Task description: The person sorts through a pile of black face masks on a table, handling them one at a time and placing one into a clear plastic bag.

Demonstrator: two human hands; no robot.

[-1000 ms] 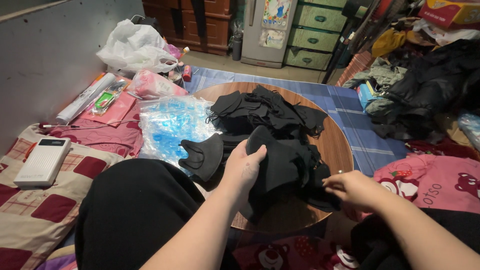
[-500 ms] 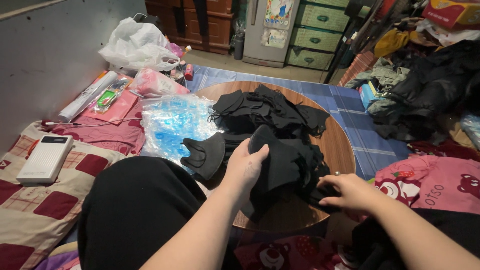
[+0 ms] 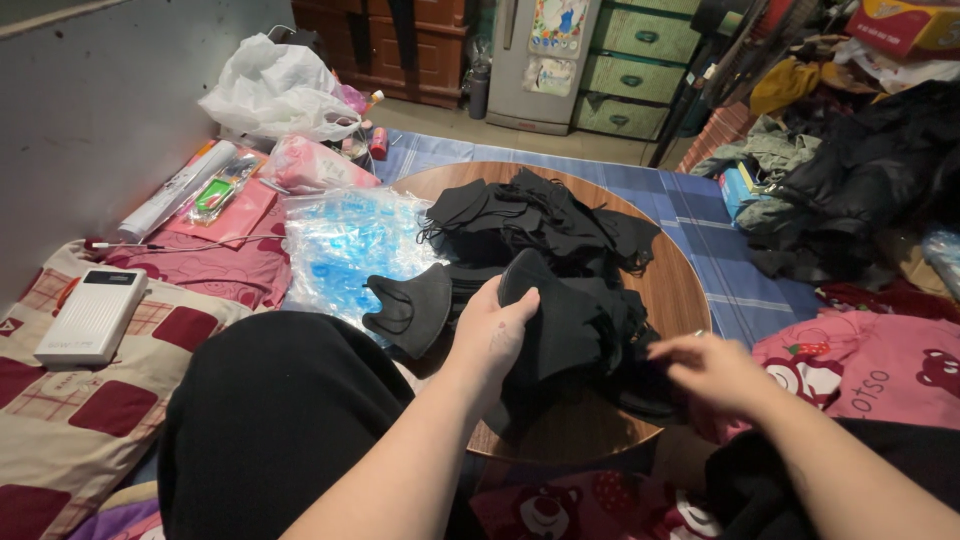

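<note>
L hand (image 3: 492, 335) grips a stack of soft black masks (image 3: 560, 320) near the round wood table (image 3: 680, 290) front edge, w/ R hand (image 3: 712, 372) loosely curled, fingertips on mask pile, bare tabletop at right.

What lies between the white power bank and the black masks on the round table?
In the head view, red-pink bedding and a clear blue-printed plastic bag lie between the power bank and the masks.

A single head-worn camera looks steeply down and forward from above the round wooden table (image 3: 690, 300), close enough that the person's forearms and lap fill the lower frame. Beyond the table the view reaches a green drawer unit (image 3: 630, 75) at the far wall. Right of the table, the clutter is dim, probably clothing.
</note>
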